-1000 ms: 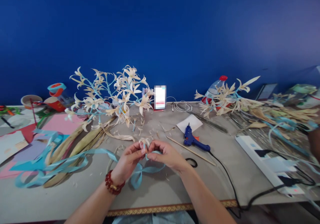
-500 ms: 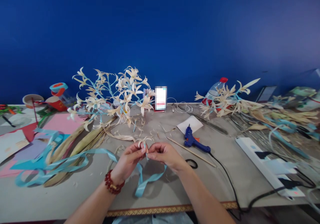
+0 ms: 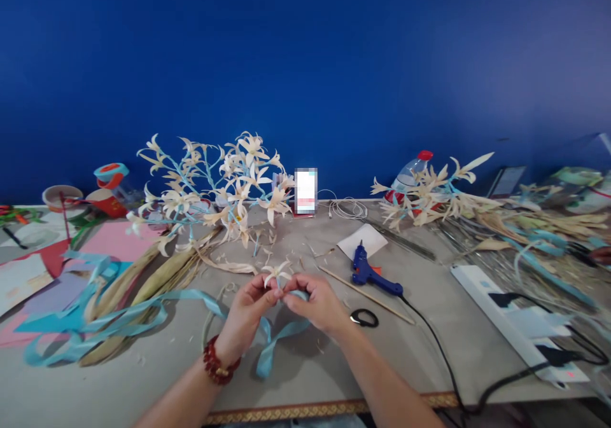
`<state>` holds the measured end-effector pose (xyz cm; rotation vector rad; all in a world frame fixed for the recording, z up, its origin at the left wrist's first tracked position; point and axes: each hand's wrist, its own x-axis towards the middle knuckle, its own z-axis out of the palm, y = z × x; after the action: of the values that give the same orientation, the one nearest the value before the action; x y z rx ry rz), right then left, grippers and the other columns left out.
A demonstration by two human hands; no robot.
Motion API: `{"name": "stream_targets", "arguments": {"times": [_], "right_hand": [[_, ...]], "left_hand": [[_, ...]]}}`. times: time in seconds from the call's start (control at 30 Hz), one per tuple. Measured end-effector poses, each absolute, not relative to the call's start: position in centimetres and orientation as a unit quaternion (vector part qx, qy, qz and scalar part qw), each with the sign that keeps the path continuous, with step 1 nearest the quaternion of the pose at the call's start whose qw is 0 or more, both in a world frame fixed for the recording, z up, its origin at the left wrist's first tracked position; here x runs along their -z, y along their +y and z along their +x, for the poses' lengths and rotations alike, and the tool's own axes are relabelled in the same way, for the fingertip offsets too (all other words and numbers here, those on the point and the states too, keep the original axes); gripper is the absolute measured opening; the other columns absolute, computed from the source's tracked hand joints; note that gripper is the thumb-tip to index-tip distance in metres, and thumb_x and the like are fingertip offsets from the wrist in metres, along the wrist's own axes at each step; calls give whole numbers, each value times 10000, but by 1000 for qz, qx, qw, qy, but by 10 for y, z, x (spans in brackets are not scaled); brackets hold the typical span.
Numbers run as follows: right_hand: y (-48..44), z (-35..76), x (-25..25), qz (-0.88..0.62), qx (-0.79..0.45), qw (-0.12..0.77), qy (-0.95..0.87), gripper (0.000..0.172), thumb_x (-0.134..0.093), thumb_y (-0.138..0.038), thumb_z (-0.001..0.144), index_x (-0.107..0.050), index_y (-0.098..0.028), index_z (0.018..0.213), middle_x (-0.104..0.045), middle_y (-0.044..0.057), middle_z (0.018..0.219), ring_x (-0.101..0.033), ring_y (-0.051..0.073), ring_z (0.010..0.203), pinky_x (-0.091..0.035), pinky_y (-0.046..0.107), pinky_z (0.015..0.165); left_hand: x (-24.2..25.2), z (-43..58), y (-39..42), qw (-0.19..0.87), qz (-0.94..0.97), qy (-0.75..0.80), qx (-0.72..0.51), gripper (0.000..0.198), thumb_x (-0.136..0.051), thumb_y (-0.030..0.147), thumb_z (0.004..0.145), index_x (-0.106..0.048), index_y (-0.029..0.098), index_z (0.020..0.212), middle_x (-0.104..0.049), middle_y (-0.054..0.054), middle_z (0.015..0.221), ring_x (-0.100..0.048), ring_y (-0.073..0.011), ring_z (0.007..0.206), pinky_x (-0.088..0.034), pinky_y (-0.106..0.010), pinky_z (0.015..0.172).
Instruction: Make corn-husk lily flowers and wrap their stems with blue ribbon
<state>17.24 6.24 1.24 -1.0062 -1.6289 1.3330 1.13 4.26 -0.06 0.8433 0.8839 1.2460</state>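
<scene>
Both my hands meet above the table, in the middle of the view. My left hand (image 3: 248, 313) is closed, pinching a small cream flower (image 3: 277, 273) under its narrow petals. Against the flower's base, the closed fingertips of my right hand (image 3: 312, 297) grip a light blue ribbon (image 3: 300, 295). The flower's stem is mostly hidden by my fingers. Loose ribbon hangs below my hands and trails off to the left over the table. A red bead bracelet (image 3: 217, 361) circles my left wrist.
A branching bunch of cream flowers (image 3: 205, 183) stands behind my hands. Nearby right lie a blue glue gun (image 3: 372, 275), a wooden stick (image 3: 367, 296) and a black-looped tool (image 3: 365, 318). A power strip (image 3: 513, 326) with cords is farther right; dried husks (image 3: 157, 288) lie left.
My right hand has closed in against my left, and a loop of ribbon now shows over its fingers. The flower faces more upright, with its petals spread in view.
</scene>
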Motion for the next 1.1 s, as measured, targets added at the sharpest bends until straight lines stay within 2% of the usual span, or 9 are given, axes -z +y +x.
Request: {"name": "stream_targets", "arguments": {"times": [0.2,0.47,0.63,0.93,1.1], "right_hand": [[63,173,-14,-393,-584,375,-604,183,-693,-339,730,-646,-166,694,-544,-36,604,-429,106,573,-324,225,561],[61,168,-14,-371,-676,371,-518,353,-784,-456,653,-581,-167,661,-483,-58,571,-324,66,491,-235,205,462],[61,166,-10,-362,-711,363,-481,352,-806,-432,641,-581,-164,677,-444,-82,517,-260,37,420,-168,198,403],[61,166,-11,-381,-714,355,-468,359,-837,-428,596,-636,-145,688,-436,-91,477,-270,30,411,-164,197,395],[61,163,-11,-380,-727,343,-458,370,-833,-453,590,-624,-155,657,-426,-99,420,-277,28,361,-168,199,369]], "left_hand": [[0,10,43,662,353,373,-546,167,-770,270,709,-647,156,717,-554,5,706,-454,-110,647,-365,-228,615],[-2,8,43,720,313,331,-524,124,-749,234,737,-669,141,720,-545,-2,718,-432,-88,625,-356,-204,586],[-3,8,42,726,303,319,-529,113,-755,228,731,-681,142,732,-553,-3,726,-451,-85,635,-359,-194,585],[-4,9,44,726,293,316,-536,130,-759,225,728,-664,137,735,-577,-6,735,-489,-90,659,-394,-197,624],[-4,8,42,717,288,318,-549,127,-766,210,717,-661,141,732,-582,-4,735,-496,-85,651,-386,-182,593]]}}
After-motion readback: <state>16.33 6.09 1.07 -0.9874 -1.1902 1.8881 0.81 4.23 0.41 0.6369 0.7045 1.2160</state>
